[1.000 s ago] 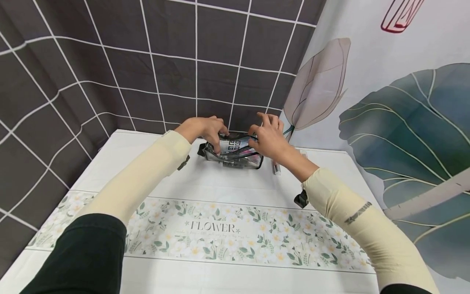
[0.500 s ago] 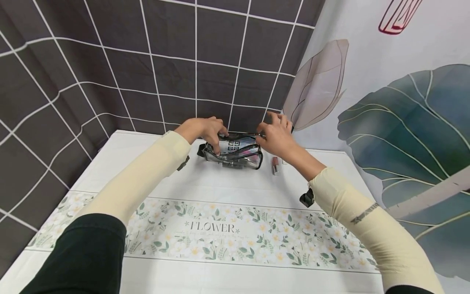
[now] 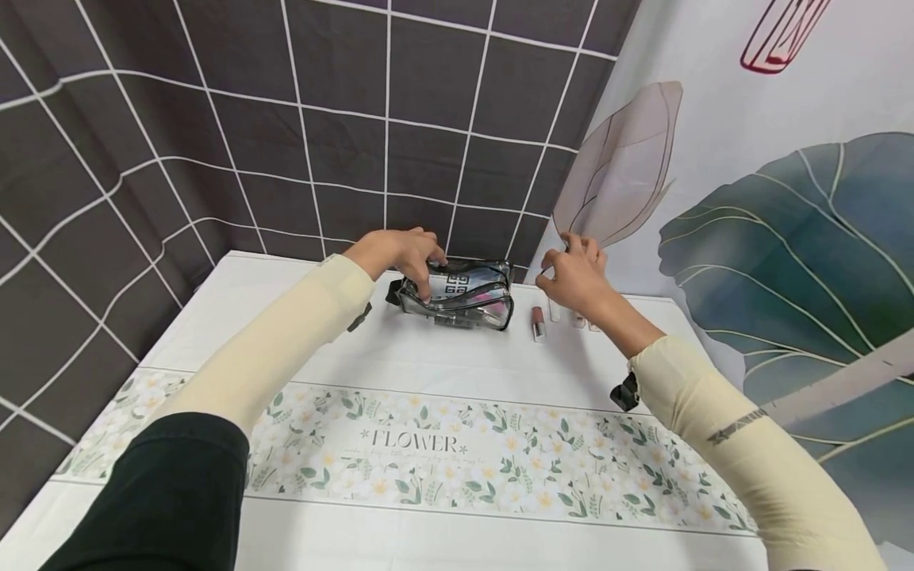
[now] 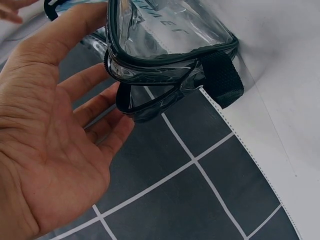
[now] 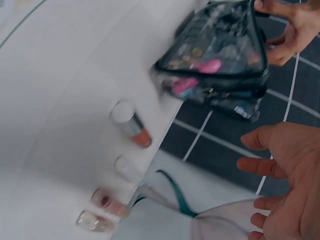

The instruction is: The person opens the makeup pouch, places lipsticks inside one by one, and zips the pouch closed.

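A clear pouch with black trim (image 3: 477, 311) lies at the table's back edge, its top open. Pink items (image 5: 200, 72) show through its wall in the right wrist view. My left hand (image 3: 401, 255) grips the pouch's left end, thumb in front and fingers behind; the left wrist view has the black-edged clear plastic (image 4: 160, 62) against that hand. To the right of the pouch, my right hand (image 3: 577, 277) is in the air above the table, fingers loosely bent, touching nothing. Below it stands or lies a lipstick-like tube (image 3: 538, 323) with a brownish-pink end.
Beyond the tube are a small clear item (image 5: 126, 168) and two small pinkish bottles, one nearer (image 5: 107, 201) and one farther (image 5: 93, 221). A dark gridded cloth (image 3: 343, 143) hangs behind the table. A flower-print band (image 3: 428, 460) crosses the white tabletop (image 3: 400, 365).
My right hand has left the pouch's right end and moved right, over the small cosmetics. The pouch's mouth shows more fully. My left hand keeps its grip in place.
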Demonstrator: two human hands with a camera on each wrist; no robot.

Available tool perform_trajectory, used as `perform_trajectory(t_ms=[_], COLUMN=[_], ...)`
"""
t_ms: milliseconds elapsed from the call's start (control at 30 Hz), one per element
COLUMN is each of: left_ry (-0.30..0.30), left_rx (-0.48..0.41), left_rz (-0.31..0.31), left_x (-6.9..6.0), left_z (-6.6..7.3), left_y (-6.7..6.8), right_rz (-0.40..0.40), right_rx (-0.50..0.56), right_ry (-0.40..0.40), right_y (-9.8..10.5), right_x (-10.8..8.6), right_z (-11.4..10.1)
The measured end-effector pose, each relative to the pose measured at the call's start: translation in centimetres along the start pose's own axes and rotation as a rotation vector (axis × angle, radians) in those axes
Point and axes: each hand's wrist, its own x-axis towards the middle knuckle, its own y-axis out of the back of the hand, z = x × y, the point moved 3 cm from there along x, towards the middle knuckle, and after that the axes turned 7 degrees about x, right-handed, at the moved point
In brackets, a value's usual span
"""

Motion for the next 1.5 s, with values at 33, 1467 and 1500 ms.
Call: perform_trajectory(t_ms=[33, 1467, 1500], left_ry=[0.001, 0.025, 0.026], left_rx=[0.000, -0.031, -0.032], left_rz=[-0.003, -0.001, -0.001], left_x=[0.0, -0.5, -0.5], left_z=[0.0, 0.2, 0.2], left_y=[0.0, -0.1, -0.1], right_rz=[-0.004, -0.248, -0.249], right_rx=[-0.002, -0.090, -0.088], right_ry=[-0.014, -0.439, -0.443], right_y=[0.0, -2.4, -2.5], right_x=[-0.1, -1.7, -1.7], right_z=[0.4, 11.2, 11.3])
